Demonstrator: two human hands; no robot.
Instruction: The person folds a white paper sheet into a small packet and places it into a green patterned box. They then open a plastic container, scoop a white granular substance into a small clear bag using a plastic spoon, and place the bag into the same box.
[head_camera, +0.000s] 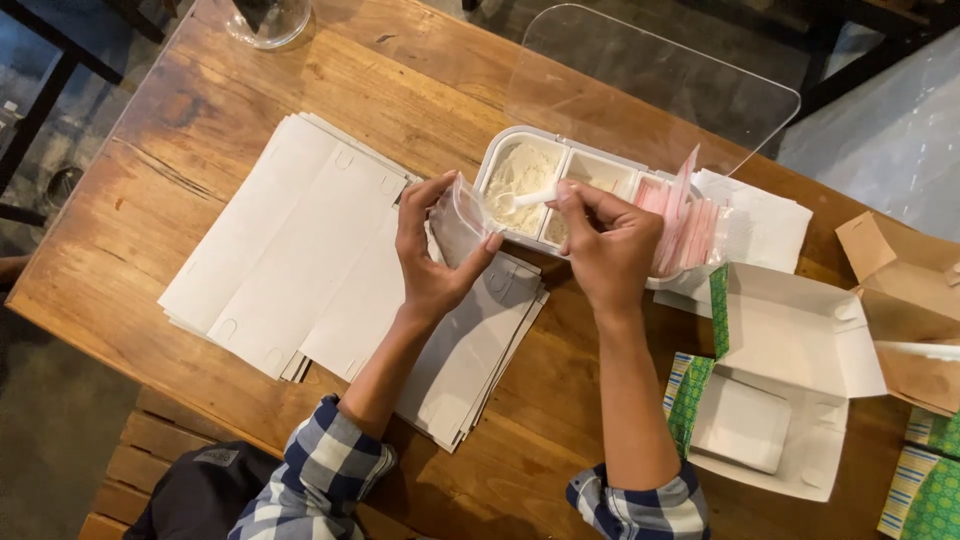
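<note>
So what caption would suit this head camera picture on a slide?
Left hand holds a small clear bag open while right hand scoops white powder with a white spoon from a compartmented box.

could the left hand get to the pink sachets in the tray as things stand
Probably not easily: the left hand holds a small clear bag, and the right hand with its white spoon lies between it and the pink sachets.

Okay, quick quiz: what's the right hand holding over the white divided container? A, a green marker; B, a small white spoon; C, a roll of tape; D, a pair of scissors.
B: the right hand pinches a small white spoon whose bowl dips into the powder-filled compartment of the white divided container, while the left hand holds a small clear bag beside it.
</note>
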